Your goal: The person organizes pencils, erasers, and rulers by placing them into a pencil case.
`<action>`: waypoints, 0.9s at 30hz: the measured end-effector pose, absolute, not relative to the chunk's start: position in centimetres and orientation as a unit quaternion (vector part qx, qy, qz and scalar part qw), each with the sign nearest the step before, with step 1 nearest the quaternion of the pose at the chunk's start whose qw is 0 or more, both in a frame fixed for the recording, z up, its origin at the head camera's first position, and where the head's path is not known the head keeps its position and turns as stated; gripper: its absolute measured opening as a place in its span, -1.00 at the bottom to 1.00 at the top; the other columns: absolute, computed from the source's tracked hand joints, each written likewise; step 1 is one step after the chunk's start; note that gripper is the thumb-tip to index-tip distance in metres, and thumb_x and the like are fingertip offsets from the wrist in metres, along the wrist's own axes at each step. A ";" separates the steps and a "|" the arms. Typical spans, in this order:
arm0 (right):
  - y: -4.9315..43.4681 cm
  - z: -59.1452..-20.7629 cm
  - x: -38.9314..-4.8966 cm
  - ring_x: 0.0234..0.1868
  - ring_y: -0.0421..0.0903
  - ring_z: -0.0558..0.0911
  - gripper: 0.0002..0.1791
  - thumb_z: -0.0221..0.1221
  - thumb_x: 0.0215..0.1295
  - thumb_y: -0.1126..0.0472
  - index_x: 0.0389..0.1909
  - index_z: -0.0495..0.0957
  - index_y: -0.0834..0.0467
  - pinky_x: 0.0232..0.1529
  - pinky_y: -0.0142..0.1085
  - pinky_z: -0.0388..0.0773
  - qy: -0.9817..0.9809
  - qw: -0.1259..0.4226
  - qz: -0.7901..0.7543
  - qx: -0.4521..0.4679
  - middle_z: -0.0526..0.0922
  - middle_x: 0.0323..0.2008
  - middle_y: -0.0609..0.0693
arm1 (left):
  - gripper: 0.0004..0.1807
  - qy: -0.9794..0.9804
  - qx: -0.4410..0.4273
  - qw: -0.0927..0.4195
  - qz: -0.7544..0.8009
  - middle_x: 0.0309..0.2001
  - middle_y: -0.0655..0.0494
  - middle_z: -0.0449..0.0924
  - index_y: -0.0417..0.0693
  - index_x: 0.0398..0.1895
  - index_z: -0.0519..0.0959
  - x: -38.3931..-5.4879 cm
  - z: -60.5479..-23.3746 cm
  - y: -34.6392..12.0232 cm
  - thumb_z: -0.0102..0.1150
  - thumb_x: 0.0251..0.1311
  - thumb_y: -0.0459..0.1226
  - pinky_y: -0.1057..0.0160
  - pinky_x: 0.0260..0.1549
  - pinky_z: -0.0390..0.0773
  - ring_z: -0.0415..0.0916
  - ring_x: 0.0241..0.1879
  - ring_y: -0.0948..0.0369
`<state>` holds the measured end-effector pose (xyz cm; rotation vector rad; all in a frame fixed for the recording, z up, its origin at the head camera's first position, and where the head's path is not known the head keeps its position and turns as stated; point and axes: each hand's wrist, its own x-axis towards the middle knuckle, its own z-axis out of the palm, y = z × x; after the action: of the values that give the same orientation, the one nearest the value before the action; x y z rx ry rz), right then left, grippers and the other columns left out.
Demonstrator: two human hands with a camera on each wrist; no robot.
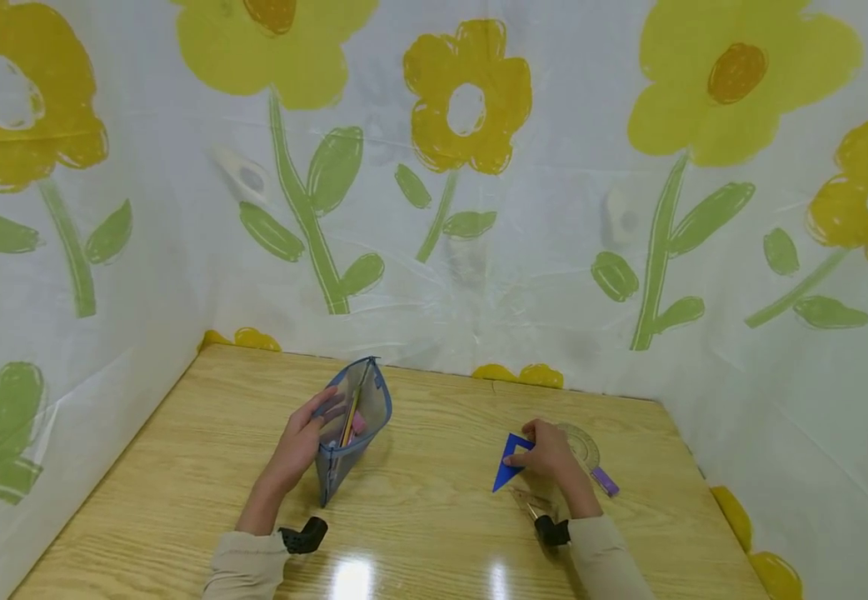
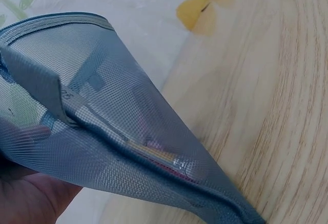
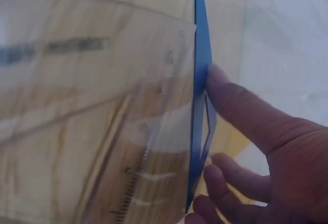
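Note:
My left hand grips a grey-blue mesh pencil pouch by its side, its mouth gaping upward. Inside lie pencils and a pink eraser. Through the mesh in the left wrist view, a pencil's metal end shows. On the right, my right hand pinches a blue set square between thumb and fingers. In the right wrist view the blue set square stands edge-on, with the thumb against its face. A clear set square with ruler markings overlaps it there.
A clear protractor lies just right of my right hand, with a small purple block beside it. Below the hand sits the clear set square, near the wrist. Flowered white cloth walls in the wooden table.

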<state>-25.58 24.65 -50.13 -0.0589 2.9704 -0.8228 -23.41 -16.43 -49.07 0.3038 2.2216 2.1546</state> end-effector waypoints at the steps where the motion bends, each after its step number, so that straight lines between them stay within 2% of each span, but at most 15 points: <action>1: 24.6 -50.2 -25.7 0.02 0.26 0.61 -0.26 0.53 0.05 0.12 0.17 0.50 0.44 0.13 0.17 0.54 0.965 0.033 -0.261 -0.015 0.65 -0.02 0.31 | -0.40 0.715 0.098 0.017 0.692 0.49 -0.44 0.12 -0.42 0.57 0.00 -23.4 -49.1 -16.5 -0.55 0.47 -0.50 -0.20 0.34 0.35 0.18 0.46 -0.31; 2: 24.6 -50.1 -25.7 0.01 0.26 0.62 -0.28 0.53 0.05 0.12 0.15 0.52 0.44 0.18 0.21 0.49 0.966 0.034 -0.258 -0.014 0.66 -0.04 0.30 | -0.40 0.715 0.099 0.017 0.692 0.50 -0.44 0.12 -0.41 0.57 0.00 -23.4 -49.1 -16.5 -0.55 0.47 -0.50 -0.20 0.34 0.35 0.17 0.46 -0.31; 5: 24.4 -50.1 -25.8 -0.01 0.24 0.62 -0.33 0.53 0.06 0.13 0.11 0.55 0.42 0.17 0.21 0.48 0.966 0.041 -0.253 -0.006 0.66 -0.08 0.25 | -0.40 0.713 0.100 0.020 0.693 0.50 -0.43 0.11 -0.41 0.57 0.00 -23.3 -49.1 -16.5 -0.56 0.47 -0.50 -0.20 0.34 0.35 0.16 0.47 -0.30; 9: 24.3 -49.9 -25.8 -0.03 0.22 0.62 -0.37 0.52 0.07 0.14 0.07 0.57 0.42 0.08 0.16 0.55 0.966 0.049 -0.253 -0.009 0.66 -0.11 0.22 | -0.40 0.712 0.101 0.019 0.694 0.50 -0.43 0.11 -0.42 0.56 0.00 -23.2 -49.1 -16.6 -0.57 0.47 -0.51 -0.21 0.35 0.34 0.16 0.47 -0.30; 14: 24.4 -49.6 -25.3 0.08 0.31 0.51 -0.22 0.57 -0.04 0.05 0.12 0.52 0.40 0.18 0.24 0.45 0.970 0.061 -0.234 -0.033 0.59 -0.04 0.27 | -0.40 0.709 0.103 0.021 0.697 0.51 -0.43 0.09 -0.41 0.57 -0.01 -23.1 -48.9 -16.5 -0.57 0.47 -0.50 -0.23 0.37 0.31 0.14 0.48 -0.30; 17: 24.3 -49.5 -25.0 0.13 0.34 0.40 -0.16 0.61 -0.12 0.04 0.14 0.48 0.37 0.14 0.25 0.45 0.969 0.063 -0.233 -0.042 0.50 -0.02 0.27 | -0.41 0.709 0.102 0.022 0.697 0.51 -0.44 0.09 -0.41 0.57 0.00 -23.1 -48.9 -16.4 -0.55 0.48 -0.50 -0.23 0.36 0.32 0.14 0.48 -0.31; 22: 24.0 -49.4 -24.6 0.16 0.38 0.34 -0.16 0.63 -0.14 0.05 0.12 0.46 0.35 0.08 0.25 0.47 0.967 0.062 -0.241 -0.048 0.45 -0.04 0.26 | -0.40 0.714 0.100 0.019 0.693 0.50 -0.45 0.10 -0.43 0.56 0.01 -23.3 -49.2 -16.4 -0.57 0.46 -0.51 -0.23 0.34 0.34 0.15 0.47 -0.33; 27: 23.9 -49.3 -24.7 0.18 0.41 0.34 -0.15 0.64 -0.15 0.04 0.10 0.45 0.37 0.13 0.27 0.43 0.969 0.069 -0.231 -0.046 0.46 -0.07 0.27 | -0.40 0.713 0.099 0.019 0.694 0.49 -0.45 0.12 -0.42 0.56 0.01 -23.5 -49.3 -16.3 -0.56 0.46 -0.51 -0.22 0.33 0.35 0.16 0.46 -0.32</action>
<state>-24.74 23.86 -49.27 -0.1379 2.9193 -0.6949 -23.52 -16.27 -49.26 0.3078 2.2132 2.1543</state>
